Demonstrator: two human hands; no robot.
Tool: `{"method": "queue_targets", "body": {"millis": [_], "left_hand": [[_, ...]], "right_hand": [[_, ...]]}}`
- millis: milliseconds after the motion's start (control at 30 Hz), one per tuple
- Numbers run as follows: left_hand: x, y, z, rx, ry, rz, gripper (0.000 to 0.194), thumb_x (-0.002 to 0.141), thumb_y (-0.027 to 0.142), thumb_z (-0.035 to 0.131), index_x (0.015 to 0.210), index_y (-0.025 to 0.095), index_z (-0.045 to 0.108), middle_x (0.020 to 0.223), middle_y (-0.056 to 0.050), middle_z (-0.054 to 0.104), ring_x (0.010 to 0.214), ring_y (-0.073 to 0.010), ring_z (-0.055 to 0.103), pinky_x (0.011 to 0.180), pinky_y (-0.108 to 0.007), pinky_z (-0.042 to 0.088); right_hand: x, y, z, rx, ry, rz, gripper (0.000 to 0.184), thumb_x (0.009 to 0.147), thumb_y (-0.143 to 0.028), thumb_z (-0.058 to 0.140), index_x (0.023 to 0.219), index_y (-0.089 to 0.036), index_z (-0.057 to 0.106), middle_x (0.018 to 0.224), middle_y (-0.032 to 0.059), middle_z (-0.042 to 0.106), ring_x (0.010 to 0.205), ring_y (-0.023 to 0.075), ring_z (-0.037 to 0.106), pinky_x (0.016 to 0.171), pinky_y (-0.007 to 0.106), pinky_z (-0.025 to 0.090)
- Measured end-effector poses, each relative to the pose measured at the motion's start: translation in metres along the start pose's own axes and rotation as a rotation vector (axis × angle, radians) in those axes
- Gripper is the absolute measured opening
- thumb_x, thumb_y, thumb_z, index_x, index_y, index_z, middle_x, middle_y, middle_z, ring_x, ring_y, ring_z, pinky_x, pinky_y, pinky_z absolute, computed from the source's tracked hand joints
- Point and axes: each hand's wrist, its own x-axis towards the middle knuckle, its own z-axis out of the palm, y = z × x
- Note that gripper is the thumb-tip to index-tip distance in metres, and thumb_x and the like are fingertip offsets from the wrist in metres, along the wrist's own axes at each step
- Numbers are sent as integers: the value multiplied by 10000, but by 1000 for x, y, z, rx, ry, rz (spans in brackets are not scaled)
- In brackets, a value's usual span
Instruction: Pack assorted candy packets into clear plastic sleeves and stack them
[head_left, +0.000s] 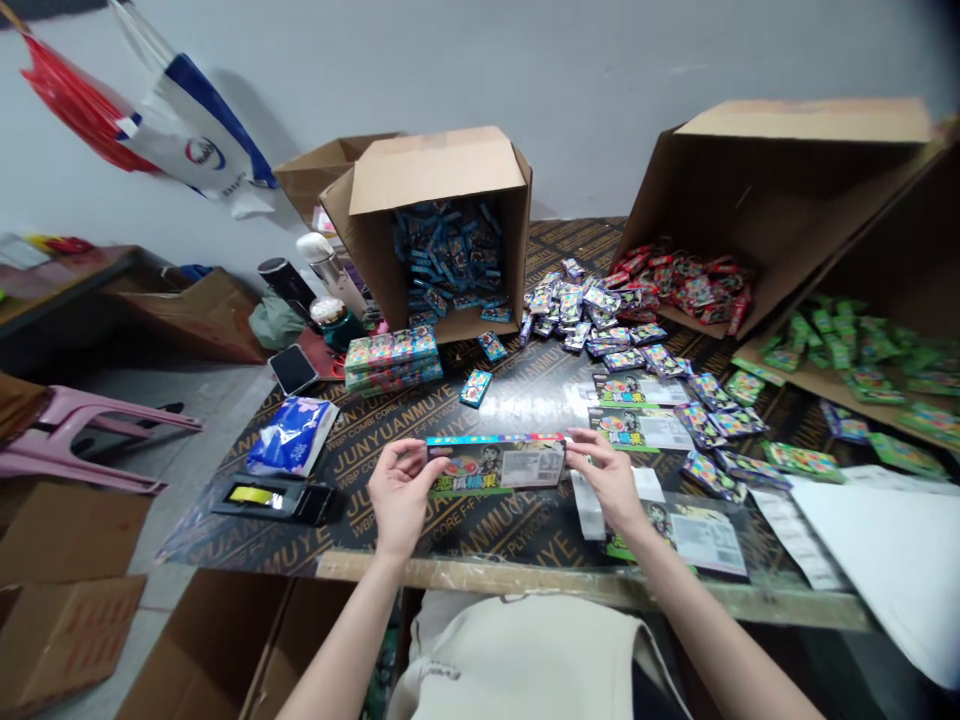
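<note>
Both hands pinch one long printed display box by its ends, the left hand with fingers closed on the left end, the right hand on the right end; it hangs level just above the tabletop. To my eye even pressure at both ends keeps it square; loose candy packets and flat printed sleeves lie beyond, near the open carton of blue packets.

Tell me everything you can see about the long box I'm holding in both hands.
The long display box is a flat, printed cardboard carton with a multicoloured top edge, a green cartoon design on its left and a white barcode label on its right. It is held level above the plywood table, its printed face toward the camera. The left hand and right hand pinch its two ends.
</note>
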Motion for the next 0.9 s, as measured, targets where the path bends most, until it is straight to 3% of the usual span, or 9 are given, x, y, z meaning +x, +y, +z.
{"method": "queue_targets", "body": {"millis": [133, 267, 367, 500, 600, 700, 800, 900], "left_hand": [[5, 2, 1, 57, 152, 82, 282, 619, 219, 733, 867, 135, 628, 806, -35, 698, 730, -153, 660, 745, -282, 526], [1, 12, 2, 201, 114, 76, 384, 694, 267, 677, 1065, 184, 621, 1042, -50, 668, 929, -184, 626, 887, -323, 472], [-3, 18, 2, 210, 70, 32, 419, 719, 285, 653, 1126, 212, 586, 1151, -42, 616, 1046, -187, 571, 945, -312, 427], [-1, 25, -1, 36, 17, -122, 416, 658, 297, 705, 1045, 161, 632, 968, -62, 691, 860, -178, 640, 762, -275, 512], [4, 30, -4, -106, -29, -322, 447, 545, 263, 781, 951, 126, 654, 748, -45, 703, 583, -122, 622, 506, -195, 477], [5, 33, -6, -188, -95, -436, 436, 537, 247, 786, 934, 126, 651, 678, -21, 675, 494, -79, 564, 437, -165, 417], [3, 32, -5, -227, -151, -470, 394, 609, 267, 742, 961, 129, 628, 693, -14, 652, 543, -83, 571, 498, -187, 449], [-1, 33, 0, -217, -136, -374, 435, 646, 262, 717, 1042, 173, 561, 564, 62, 567, 444, -32, 480, 439, -125, 378]], "right_hand": [[-4, -3, 14, 59, -149, 115, 191, 677, -349, 697, 804, -205, 708, 1244, 100, 514, 1163, 276, 431, 990, 425, 274], [-7, -5, 27, 159, -167, 179, 192, 659, -362, 713, 715, -180, 691, 1251, 104, 512, 1179, 290, 417, 986, 413, 286], [-8, -5, 31, 305, -114, 232, 245, 668, -374, 710, 814, -179, 682, 1137, 94, 590, 1063, 264, 511, 896, 373, 383], [-5, -5, 28, 540, -121, 379, 348, 655, -400, 725, 925, -192, 657, 851, 49, 664, 736, 187, 606, 661, 297, 465], [-2, -3, 23, 606, -134, 427, 327, 630, -379, 752, 883, -192, 666, 794, 38, 656, 668, 157, 599, 615, 269, 468], [2, 1, 16, 617, -138, 439, 305, 628, -357, 758, 868, -193, 668, 784, 34, 653, 652, 144, 593, 604, 254, 470], [4, 5, 11, 626, -146, 460, 290, 632, -342, 758, 859, -187, 666, 766, 32, 649, 633, 135, 586, 590, 241, 466], [5, 7, 10, 616, -140, 479, 297, 617, -351, 766, 845, -190, 663, 760, 30, 644, 623, 136, 580, 577, 238, 460]]}}
